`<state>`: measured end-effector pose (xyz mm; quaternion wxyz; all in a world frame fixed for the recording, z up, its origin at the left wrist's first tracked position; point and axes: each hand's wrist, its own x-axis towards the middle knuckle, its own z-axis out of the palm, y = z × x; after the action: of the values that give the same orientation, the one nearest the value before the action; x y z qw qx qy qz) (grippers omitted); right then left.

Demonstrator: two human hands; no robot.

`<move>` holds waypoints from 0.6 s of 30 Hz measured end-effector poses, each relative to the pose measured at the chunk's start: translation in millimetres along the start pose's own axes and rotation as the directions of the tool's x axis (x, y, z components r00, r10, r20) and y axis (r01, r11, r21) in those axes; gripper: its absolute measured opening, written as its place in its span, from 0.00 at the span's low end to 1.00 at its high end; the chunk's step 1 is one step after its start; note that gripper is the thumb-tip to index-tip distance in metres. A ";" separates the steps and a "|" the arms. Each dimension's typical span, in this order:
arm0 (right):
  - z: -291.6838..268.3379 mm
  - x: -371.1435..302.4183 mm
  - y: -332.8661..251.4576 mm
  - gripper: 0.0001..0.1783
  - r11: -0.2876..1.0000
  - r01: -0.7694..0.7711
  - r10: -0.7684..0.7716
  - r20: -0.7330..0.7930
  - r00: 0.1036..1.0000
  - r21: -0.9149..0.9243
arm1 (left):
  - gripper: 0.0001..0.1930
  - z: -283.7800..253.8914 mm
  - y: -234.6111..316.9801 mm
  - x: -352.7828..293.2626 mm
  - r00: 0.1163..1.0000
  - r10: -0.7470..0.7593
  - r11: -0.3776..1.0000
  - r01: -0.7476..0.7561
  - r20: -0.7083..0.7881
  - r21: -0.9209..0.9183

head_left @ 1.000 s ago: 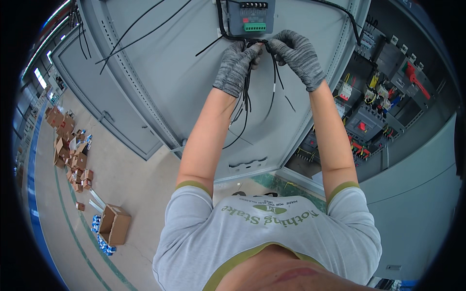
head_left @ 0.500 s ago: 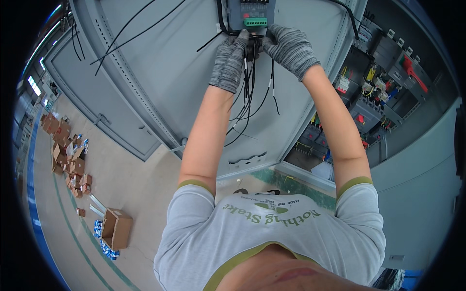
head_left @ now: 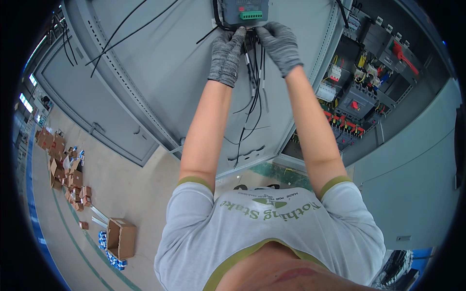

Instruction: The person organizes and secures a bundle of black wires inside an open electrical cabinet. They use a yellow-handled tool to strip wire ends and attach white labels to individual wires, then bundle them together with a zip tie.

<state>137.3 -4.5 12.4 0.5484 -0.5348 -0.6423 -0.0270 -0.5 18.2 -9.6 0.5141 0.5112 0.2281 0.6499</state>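
Observation:
Both my hands wear grey knit gloves and reach up to a dark module with a green terminal strip point(head_left: 245, 10) mounted on the inside of a grey cabinet door point(head_left: 160, 82). My left hand point(head_left: 226, 54) pinches a bunch of thin black wires point(head_left: 253, 87) just under the module. My right hand point(head_left: 280, 46) grips the same bunch from the right, fingertips at the terminals. The wires hang loose down the door between my forearms.
To the right an open electrical cabinet point(head_left: 369, 82) shows breakers, red and yellow wiring. Another grey door panel point(head_left: 92, 111) stands at left. On the floor lie an open cardboard box point(head_left: 121, 237) and several small brown boxes point(head_left: 63, 169).
The view has shifted so the module and my hands sit higher in the picture. Both hands stay on the wires below the terminal strip, drawn closer together.

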 end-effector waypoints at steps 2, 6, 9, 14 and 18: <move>-23.2 -5.9 -8.9 0.14 0.895 -0.284 0.189 0.285 0.940 0.344 | 0.14 -1.9 1.3 2.4 1.000 -0.024 0.999 0.024 0.003 0.034; -27.0 -5.5 6.5 0.15 0.747 -0.370 0.191 0.354 0.916 0.553 | 0.15 -3.4 -1.1 5.8 0.998 -0.058 0.998 0.057 0.021 0.031; -26.0 -2.4 13.7 0.16 0.770 -0.372 0.184 0.378 0.907 0.518 | 0.15 -4.4 -5.8 9.9 0.998 -0.057 0.998 0.056 0.018 0.034; -17.7 3.3 11.1 0.12 0.884 -0.208 0.090 0.283 0.955 0.419 | 0.13 4.0 0.5 3.7 0.999 -0.032 0.999 0.032 -0.022 0.011; -12.6 9.5 19.0 0.13 0.887 -0.141 0.006 0.294 0.956 0.440 | 0.15 8.0 7.5 -2.0 0.998 -0.041 0.997 0.045 -0.057 0.069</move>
<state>161.0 2.0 13.9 0.5612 -0.4135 -0.6815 0.2227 3.4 11.9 -1.3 0.5030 0.5059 0.2759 0.6442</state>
